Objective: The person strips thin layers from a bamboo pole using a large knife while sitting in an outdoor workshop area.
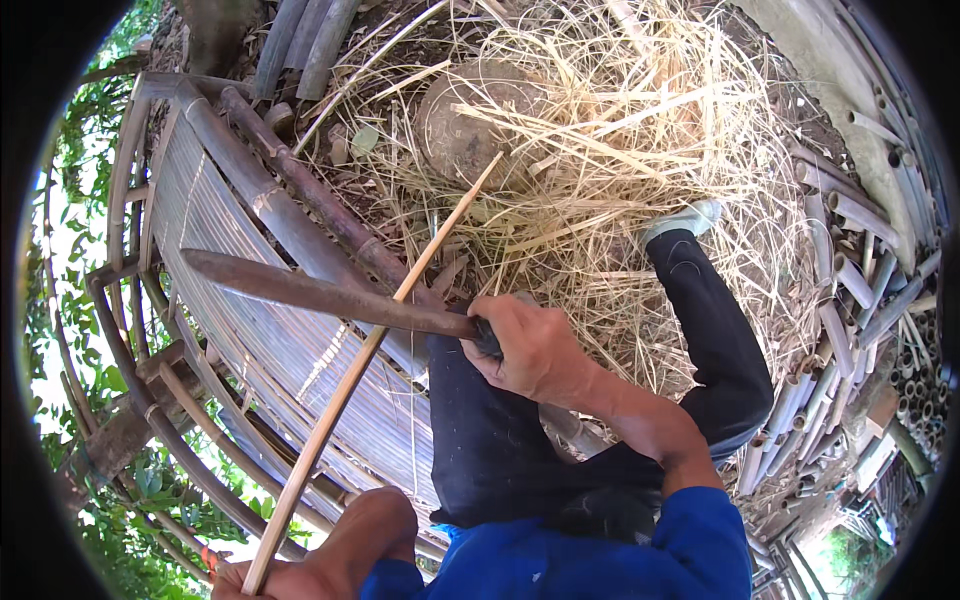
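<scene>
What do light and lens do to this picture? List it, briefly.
In the head view, daylight washes out gaps among the leaves at left; in that same view, the straw is brightly lit, the slatted bench bows near the dark rim, and the knife shows no obvious blur.

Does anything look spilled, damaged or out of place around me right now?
Mostly the pale shavings: they lie loose and tangled, some over the round wooden block, rather than gathered up. The knife blade in your right hand looks brown, perhaps rusted.
</scene>
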Available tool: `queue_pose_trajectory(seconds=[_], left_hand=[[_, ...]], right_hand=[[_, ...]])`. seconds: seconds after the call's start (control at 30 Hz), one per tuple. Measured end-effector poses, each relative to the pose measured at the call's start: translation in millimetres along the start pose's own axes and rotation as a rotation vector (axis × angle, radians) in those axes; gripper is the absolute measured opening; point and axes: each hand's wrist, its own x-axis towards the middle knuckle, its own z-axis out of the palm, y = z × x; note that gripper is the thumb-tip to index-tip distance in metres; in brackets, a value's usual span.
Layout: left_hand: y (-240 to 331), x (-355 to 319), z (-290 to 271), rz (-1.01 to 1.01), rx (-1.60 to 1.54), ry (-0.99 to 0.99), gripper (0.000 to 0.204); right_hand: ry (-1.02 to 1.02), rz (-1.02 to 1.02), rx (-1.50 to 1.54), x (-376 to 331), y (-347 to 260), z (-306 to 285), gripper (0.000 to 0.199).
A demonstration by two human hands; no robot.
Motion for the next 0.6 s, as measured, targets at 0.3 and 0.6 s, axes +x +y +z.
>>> queue_pose_trajectory(seconds=[0.3, 0.6], left_hand=[[10.5, 4.3, -16.1, -0.111, -0.004, -0.010, 0.038], [9.3, 11.6, -31.8, -0.236, -0.124, -0.079, 0.039]], right_hand=[[0.098, 0.261, -0.078, 18.3, 72.7, 22.5, 0.025], [0.057, 0.025, -0.066, 22.0, 54.9, 16.8, 0.024]])
